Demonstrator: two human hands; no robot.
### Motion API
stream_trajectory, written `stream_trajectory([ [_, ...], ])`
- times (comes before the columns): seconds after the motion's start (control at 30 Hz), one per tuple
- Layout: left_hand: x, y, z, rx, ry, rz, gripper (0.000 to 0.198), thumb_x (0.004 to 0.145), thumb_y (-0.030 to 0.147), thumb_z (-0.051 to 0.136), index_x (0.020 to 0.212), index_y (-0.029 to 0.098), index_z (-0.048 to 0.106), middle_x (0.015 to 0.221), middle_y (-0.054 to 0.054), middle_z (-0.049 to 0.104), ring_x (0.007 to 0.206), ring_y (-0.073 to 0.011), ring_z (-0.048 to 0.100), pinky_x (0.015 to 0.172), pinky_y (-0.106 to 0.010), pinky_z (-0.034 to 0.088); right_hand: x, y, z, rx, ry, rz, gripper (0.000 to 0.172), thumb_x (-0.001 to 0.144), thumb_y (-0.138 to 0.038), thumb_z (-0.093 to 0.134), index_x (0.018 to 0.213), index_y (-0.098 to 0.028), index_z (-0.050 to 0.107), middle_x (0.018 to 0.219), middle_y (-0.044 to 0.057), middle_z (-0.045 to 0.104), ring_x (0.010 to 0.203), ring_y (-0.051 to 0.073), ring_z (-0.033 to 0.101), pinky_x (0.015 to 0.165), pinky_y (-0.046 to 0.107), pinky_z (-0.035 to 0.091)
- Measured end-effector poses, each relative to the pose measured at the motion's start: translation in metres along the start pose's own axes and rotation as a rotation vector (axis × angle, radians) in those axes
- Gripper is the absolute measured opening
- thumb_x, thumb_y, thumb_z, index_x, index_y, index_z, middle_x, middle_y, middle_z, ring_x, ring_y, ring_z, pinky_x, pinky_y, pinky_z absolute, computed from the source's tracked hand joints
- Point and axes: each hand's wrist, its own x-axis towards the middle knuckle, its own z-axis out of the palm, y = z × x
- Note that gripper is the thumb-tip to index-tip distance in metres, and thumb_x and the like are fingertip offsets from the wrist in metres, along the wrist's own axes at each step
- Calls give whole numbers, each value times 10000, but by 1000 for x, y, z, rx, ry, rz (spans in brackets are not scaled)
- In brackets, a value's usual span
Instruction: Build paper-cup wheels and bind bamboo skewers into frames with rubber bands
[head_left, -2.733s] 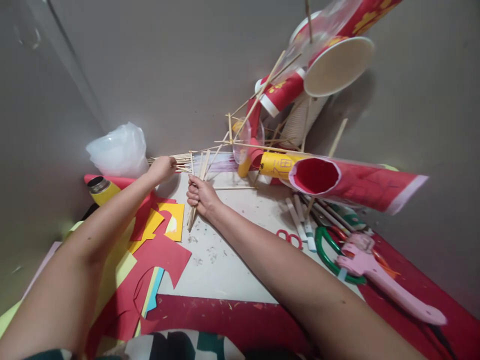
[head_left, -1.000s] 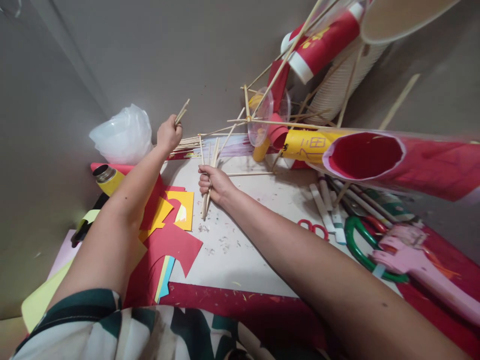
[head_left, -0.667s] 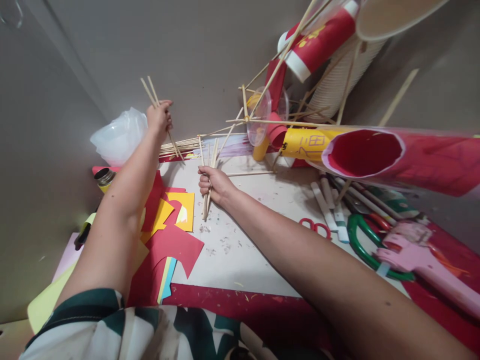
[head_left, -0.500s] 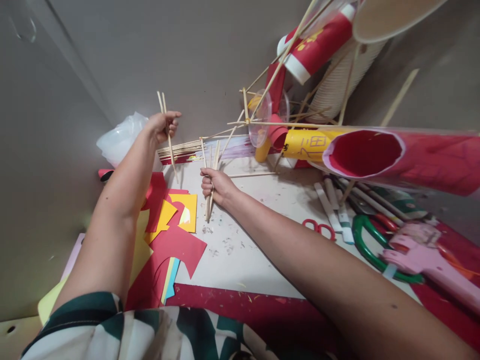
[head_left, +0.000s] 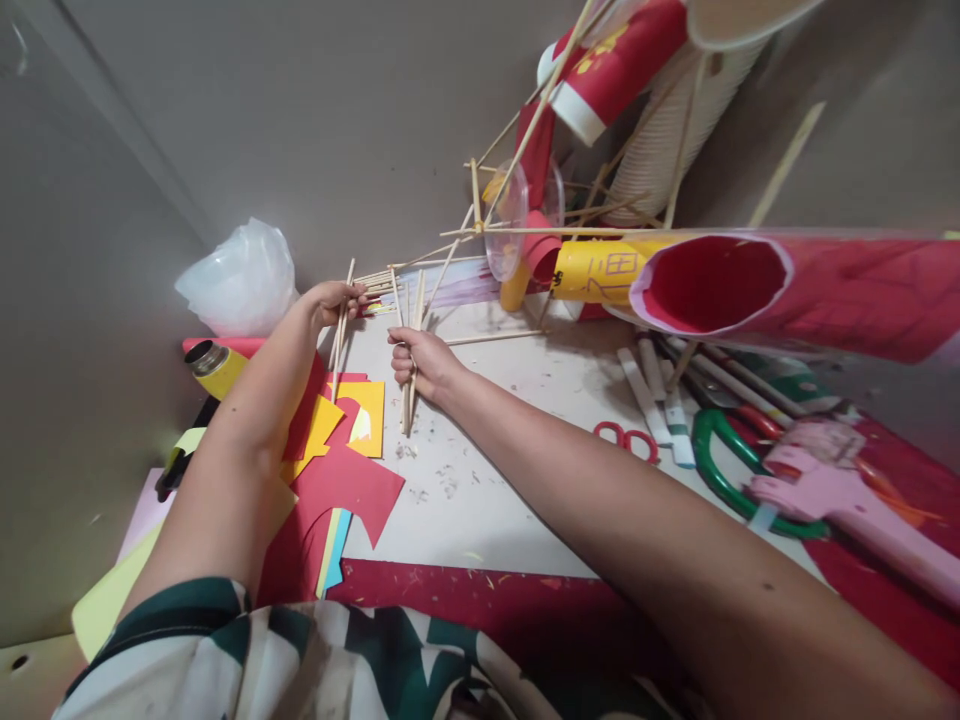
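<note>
Thin wooden sticks [head_left: 340, 352] stand nearly upright in my left hand [head_left: 335, 303], whose fingers are closed round them. That hand is beside a pile of similar sticks [head_left: 380, 285] lying along the back wall. My right hand [head_left: 421, 362] is wrapped in a fist round a bundle of several wooden sticks [head_left: 409, 408], their upper ends fanning out above it. Behind the right hand, a frame of joined sticks [head_left: 475, 200] rises to the upper right. A loose stick [head_left: 495, 337] lies on the table to the right of that fist.
Cut red paper [head_left: 364, 485] and yellow paper [head_left: 375, 400] lie front left, with a yellow bottle [head_left: 217, 370] and plastic bag [head_left: 240, 275] behind. Paper tubes [head_left: 712, 285] jut in at right, above markers [head_left: 643, 395], red-handled scissors [head_left: 626, 440] and a pink glue gun [head_left: 817, 470].
My left hand has come down and slightly right with its sticks, beside the stick pile. The yellow bottle shows more. My right hand keeps its bundle; the view has shifted slightly.
</note>
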Motion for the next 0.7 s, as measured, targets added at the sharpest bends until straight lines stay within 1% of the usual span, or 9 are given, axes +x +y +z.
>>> stream_trajectory([
  [0.07,0,-2,4,-71,10,-67,226,990,325,470,1011,214,666,723,-69,665,677,-168,628,625,-354,514,0,0,0,2,2,-1,275,967,-179,531,713,-195,428,441,-126,244,378,35,191,369,134,157],
  [0.17,3,0,-1,-100,14,-121,222,981,320,485,891,206,654,656,-53,611,597,-163,584,576,-345,482,1,1,-1,1,5,1,263,955,-186,549,721,-199,430,454,-123,253,387,37,191,370,138,151],
  [0.3,9,9,-12,-75,17,-179,231,1001,271,499,878,178,671,586,-37,567,636,-160,596,594,-334,488,1,1,-1,-5,0,-3,271,960,-187,545,714,-196,432,456,-120,255,389,36,188,369,134,159],
  [0.33,9,11,-14,-59,19,-199,221,1010,286,519,922,161,680,646,-42,611,684,-159,617,623,-328,511,1,1,-1,-6,-1,-5,272,960,-186,546,713,-195,434,456,-119,257,389,36,189,367,132,165],
  [0.4,10,15,-13,-12,23,-246,233,1008,351,590,1053,141,680,878,-59,695,802,-163,660,704,-325,565,0,1,-1,-9,-2,-9,269,960,-184,543,713,-193,439,455,-117,263,387,36,196,361,129,173],
  [0.47,10,18,-8,46,34,-283,293,978,387,650,1131,138,668,1033,-73,701,864,-175,681,752,-340,591,0,1,-1,-12,-1,-13,265,961,-180,537,714,-192,441,455,-115,266,386,37,201,357,127,178],
  [0.5,11,19,-4,78,41,-291,285,958,370,674,1109,129,677,1014,-77,707,852,-185,689,748,-342,587,0,1,-1,-13,-1,-14,264,960,-177,535,714,-193,440,455,-115,266,386,37,201,357,127,180],
  [0.63,17,25,11,215,78,-264,132,817,206,731,901,105,723,721,-88,695,767,-244,697,702,-343,524,0,1,0,-19,-4,-9,267,959,-163,527,710,-195,436,451,-115,263,384,39,197,359,133,184],
  [0.7,19,27,15,292,97,-239,164,759,162,740,912,104,735,736,-104,705,828,-269,698,734,-352,520,0,0,0,-20,-7,-8,270,964,-160,521,711,-194,436,447,-116,258,382,37,191,359,133,180],
])
